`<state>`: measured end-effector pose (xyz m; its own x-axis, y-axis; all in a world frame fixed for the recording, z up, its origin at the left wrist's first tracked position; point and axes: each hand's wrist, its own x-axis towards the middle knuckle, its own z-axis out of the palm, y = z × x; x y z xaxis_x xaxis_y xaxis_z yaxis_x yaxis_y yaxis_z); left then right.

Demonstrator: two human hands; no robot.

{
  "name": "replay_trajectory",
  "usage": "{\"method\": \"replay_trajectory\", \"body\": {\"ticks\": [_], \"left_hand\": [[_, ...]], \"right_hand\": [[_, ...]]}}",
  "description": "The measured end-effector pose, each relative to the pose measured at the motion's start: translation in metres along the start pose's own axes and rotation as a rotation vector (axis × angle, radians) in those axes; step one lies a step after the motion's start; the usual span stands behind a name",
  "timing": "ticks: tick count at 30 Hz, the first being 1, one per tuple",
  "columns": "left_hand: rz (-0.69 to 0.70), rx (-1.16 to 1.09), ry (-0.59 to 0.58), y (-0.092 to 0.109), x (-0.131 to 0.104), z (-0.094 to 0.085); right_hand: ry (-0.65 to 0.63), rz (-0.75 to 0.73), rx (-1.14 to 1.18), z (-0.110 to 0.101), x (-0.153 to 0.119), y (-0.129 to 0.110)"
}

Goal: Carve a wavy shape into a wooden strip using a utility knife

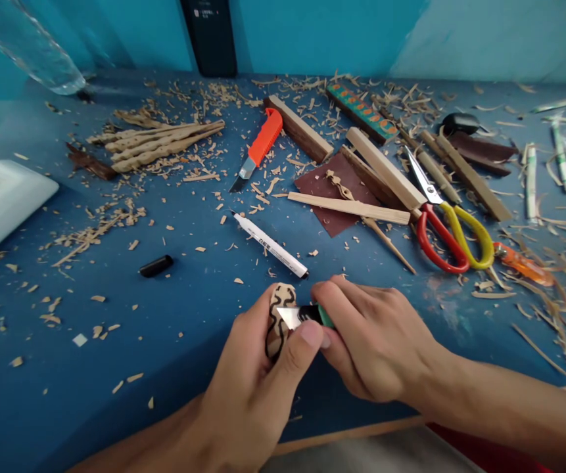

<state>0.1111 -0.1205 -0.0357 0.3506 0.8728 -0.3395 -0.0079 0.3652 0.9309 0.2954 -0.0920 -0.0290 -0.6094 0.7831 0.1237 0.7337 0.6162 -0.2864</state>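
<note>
- Centre stage, near the close edge of the bench (188,368), it's the wooden piece (275,328), wavy black lines running over its face, and the left hand's (243,381) grip is wrapped snugly round it.
- In from the right comes the knife (309,314), the right hand's (381,328) grip closed about its handle, the bright blade (288,318) lying over the marked wood!
- Watch that left thumb, right beside the blade; whether they touch, I cannot tell. Safest play: thumb behind the edge, never in its path.
- Technique now: short, shallow strokes look best, following the black lines, with the wrist steady and the wood turned to meet the steel.
- Curves like these punish haste; too deep a bite could split the grain.
- Up the bench, the white marker (271,246) lies uncapped, its cap (156,266) off to the left, shavings (90,236) scattered all about!
</note>
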Motion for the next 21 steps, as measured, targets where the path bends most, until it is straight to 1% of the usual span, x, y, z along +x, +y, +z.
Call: {"method": "replay_trajectory", "body": {"ticks": [3,11,16,21], "left_hand": [[-0.052,-0.031,0.057,-0.005,-0.002,0.004],[-0.157,-0.064,0.176,0.001,0.001,0.009],[-0.183,-0.121,0.197,-0.002,0.002,0.01],[-0.247,-0.151,0.174,0.002,0.004,0.012]], "right_hand": [[0.003,0.017,-0.043,0.004,0.001,-0.001],[-0.008,0.053,-0.055,0.008,0.003,-0.001],[0.038,0.058,-0.129,0.01,0.003,-0.001],[0.054,0.048,-0.172,0.012,0.001,-0.001]]}}
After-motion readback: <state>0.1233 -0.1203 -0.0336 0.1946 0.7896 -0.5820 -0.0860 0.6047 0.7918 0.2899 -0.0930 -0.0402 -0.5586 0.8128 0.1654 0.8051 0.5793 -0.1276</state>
